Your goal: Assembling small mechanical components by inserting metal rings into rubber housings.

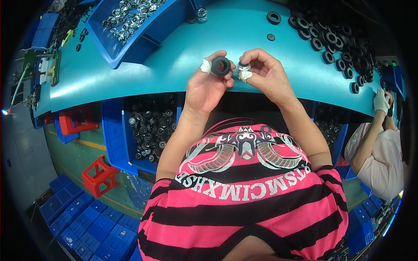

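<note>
My left hand (202, 91) is closed round a black toy tyre (214, 62), its open hole facing up toward me. Just to the right, my right hand (271, 77) pinches a small shiny wheel hub (244, 68), silver with a dark top, between thumb and fingers. A small gap separates tyre and hub; both are held above the turquoise table (187, 43). White tape wraps both thumbs. On the table beyond lie a loose tyre (274, 18) and a small dark disc (271, 37).
A blue bin (114, 58) of silver hubs stands at the far left. Many black tyres (328, 38) are heaped at the far right. Below the table edge, blue bins hold dark wheels (150, 130). A co-worker's gloved hand (381, 102) is at right; a red stool (101, 176) stands left.
</note>
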The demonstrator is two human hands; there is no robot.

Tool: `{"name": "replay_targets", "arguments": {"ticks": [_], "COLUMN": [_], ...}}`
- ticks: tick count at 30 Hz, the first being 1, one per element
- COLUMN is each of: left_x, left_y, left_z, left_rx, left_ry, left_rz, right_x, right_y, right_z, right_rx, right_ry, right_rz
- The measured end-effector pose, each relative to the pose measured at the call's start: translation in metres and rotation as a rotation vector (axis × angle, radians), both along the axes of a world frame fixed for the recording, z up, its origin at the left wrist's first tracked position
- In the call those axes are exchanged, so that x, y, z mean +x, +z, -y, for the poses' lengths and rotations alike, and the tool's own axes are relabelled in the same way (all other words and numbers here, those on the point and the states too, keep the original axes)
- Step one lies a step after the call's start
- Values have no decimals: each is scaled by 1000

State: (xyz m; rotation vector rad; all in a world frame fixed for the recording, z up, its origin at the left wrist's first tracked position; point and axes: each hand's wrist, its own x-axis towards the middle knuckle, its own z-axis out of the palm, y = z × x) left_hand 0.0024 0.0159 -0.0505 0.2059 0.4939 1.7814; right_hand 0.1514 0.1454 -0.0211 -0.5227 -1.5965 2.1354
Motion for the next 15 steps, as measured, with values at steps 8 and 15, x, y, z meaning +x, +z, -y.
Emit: {"name": "replay_targets", "arguments": {"ticks": [8,15], "left_x": [0,1], "left_y": [-5,-8], "left_z": [1,3], "left_rx": [46,61], "left_ry": [6,13], "left_rz": [-10,-25], "right_x": [-1,-2], "right_y": [0,-2], "right_z": [1,0], "right_rx": [24,75], "right_ry": [-20,-89], "right_rz": [-44,2]}}
